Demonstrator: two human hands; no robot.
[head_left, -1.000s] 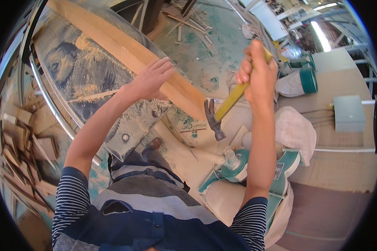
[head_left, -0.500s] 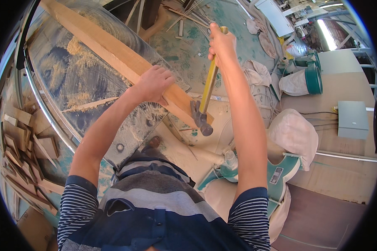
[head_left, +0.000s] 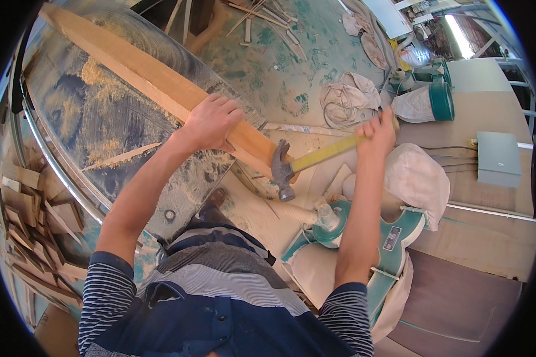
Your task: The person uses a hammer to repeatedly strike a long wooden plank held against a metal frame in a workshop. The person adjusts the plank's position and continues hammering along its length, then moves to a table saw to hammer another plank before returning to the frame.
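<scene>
A long squared wooden beam lies slantwise over the dusty dark machine table, its near end jutting past the table's edge. My left hand is wrapped over the beam close to that end. In my right hand is the yellow handle of a claw hammer, out to the right. The hammer's dark metal head is at the beam's near end, claw side up; whether it grips a nail there I cannot make out.
A thin wood sliver and sawdust lie on the table. Wood offcuts are piled at the left. To the right are a green machine with cloth bags, a green-rimmed drum, a grey box and crumpled cloth.
My right hand has swung right and down with the hammer, so its handle went from nearly upright to slanting right. The left hand stays on the beam.
</scene>
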